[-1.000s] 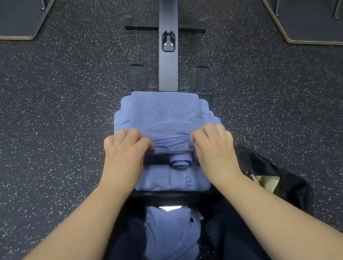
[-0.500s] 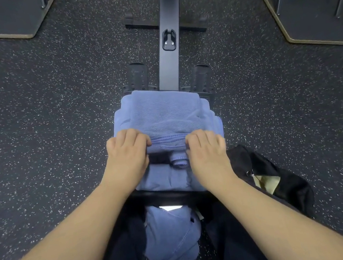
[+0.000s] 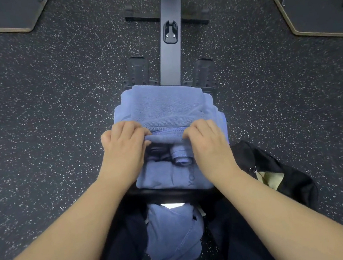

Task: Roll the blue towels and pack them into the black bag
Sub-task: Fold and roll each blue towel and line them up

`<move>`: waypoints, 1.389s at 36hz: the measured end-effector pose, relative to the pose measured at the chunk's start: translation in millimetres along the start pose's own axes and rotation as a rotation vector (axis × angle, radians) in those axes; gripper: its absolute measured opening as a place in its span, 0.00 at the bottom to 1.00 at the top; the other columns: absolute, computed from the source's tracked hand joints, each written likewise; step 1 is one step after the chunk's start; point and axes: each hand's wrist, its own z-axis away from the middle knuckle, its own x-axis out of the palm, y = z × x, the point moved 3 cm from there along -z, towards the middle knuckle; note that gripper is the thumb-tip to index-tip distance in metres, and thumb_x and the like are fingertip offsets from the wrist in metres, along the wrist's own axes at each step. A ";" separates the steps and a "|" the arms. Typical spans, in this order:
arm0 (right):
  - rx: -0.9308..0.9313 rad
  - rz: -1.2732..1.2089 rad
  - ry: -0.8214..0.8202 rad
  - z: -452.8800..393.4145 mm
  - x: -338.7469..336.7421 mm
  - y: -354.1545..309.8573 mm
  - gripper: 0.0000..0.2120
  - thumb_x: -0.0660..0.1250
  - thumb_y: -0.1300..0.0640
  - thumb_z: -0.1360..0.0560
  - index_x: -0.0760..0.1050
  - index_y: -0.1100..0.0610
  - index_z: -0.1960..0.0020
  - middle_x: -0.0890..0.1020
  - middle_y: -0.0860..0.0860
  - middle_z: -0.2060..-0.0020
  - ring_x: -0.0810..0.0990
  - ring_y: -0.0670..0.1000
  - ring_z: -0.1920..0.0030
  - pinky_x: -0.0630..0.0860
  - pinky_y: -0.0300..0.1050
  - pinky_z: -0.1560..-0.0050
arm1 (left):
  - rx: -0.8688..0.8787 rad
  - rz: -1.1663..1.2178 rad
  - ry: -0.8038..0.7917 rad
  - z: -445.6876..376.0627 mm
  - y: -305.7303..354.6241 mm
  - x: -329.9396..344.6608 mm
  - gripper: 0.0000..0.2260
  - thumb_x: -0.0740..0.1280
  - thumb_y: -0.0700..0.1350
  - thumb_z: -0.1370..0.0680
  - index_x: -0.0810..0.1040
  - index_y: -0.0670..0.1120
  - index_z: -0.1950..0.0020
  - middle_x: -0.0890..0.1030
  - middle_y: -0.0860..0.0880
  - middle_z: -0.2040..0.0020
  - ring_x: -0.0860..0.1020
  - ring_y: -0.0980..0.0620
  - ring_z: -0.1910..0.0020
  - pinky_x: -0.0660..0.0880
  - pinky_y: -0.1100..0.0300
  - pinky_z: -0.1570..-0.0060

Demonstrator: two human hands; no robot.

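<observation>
In the head view, the left hand [image 3: 124, 149] and the right hand [image 3: 208, 145] each hold a narrow grip on the near edge of the top blue towel [image 3: 168, 107] at the centre of the frame — the rolling is only starting. A small rolled towel [image 3: 179, 155] lies just below. The black bag [image 3: 276, 173], at lower right, seems to wait for towels — I judge most packing is left.

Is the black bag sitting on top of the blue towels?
No, the black bag sits on the floor by the person's right arm, beside the stack of blue towels, not on it.
</observation>
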 end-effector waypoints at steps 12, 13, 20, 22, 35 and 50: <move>0.068 0.033 -0.042 7.4 15.1 -7.0 0.12 0.57 0.51 0.29 0.70 0.58 0.53 0.76 0.55 0.56 0.70 0.54 0.55 0.67 0.46 0.55 | -0.045 0.015 -0.017 -2.2 0.2 1.0 0.12 0.58 0.50 0.24 0.79 0.47 0.54 0.77 0.46 0.50 0.66 0.46 0.49 0.57 0.54 0.56; 0.052 0.042 -0.025 7.3 16.1 -5.8 0.11 0.57 0.51 0.29 0.69 0.58 0.53 0.76 0.55 0.56 0.68 0.54 0.55 0.66 0.46 0.55 | -0.056 0.024 -0.032 -2.0 -0.1 1.0 0.13 0.57 0.50 0.24 0.79 0.47 0.54 0.77 0.46 0.50 0.66 0.46 0.49 0.57 0.54 0.56; -0.040 0.162 0.033 7.6 20.4 -0.3 0.10 0.62 0.61 0.28 0.68 0.58 0.47 0.78 0.55 0.55 0.68 0.54 0.53 0.65 0.45 0.51 | -0.092 0.138 -0.041 -1.6 -0.1 -1.6 0.13 0.57 0.51 0.23 0.80 0.48 0.53 0.77 0.48 0.50 0.65 0.49 0.47 0.49 0.61 0.55; -0.043 0.186 0.029 7.4 20.6 0.8 0.12 0.60 0.64 0.29 0.70 0.59 0.46 0.78 0.56 0.53 0.69 0.55 0.51 0.66 0.47 0.48 | -0.093 0.158 -0.029 -2.0 1.4 -3.1 0.12 0.57 0.50 0.23 0.80 0.48 0.53 0.77 0.49 0.50 0.65 0.49 0.48 0.48 0.61 0.56; -0.110 0.054 -0.081 1.1 -19.3 4.4 0.11 0.58 0.58 0.25 0.78 0.59 0.53 0.80 0.53 0.61 0.80 0.56 0.62 0.67 0.44 0.55 | -0.069 0.169 -0.026 0.2 4.5 -24.0 0.14 0.56 0.54 0.23 0.80 0.52 0.55 0.78 0.52 0.52 0.64 0.50 0.48 0.48 0.61 0.58; -0.018 0.093 -0.130 7.7 -6.7 15.0 0.04 0.65 0.57 0.28 0.77 0.55 0.59 0.78 0.49 0.67 0.77 0.55 0.66 0.67 0.43 0.63 | -0.088 0.109 -0.088 -0.1 -2.4 -1.0 0.21 0.50 0.58 0.23 0.79 0.51 0.60 0.77 0.52 0.59 0.64 0.51 0.51 0.51 0.56 0.58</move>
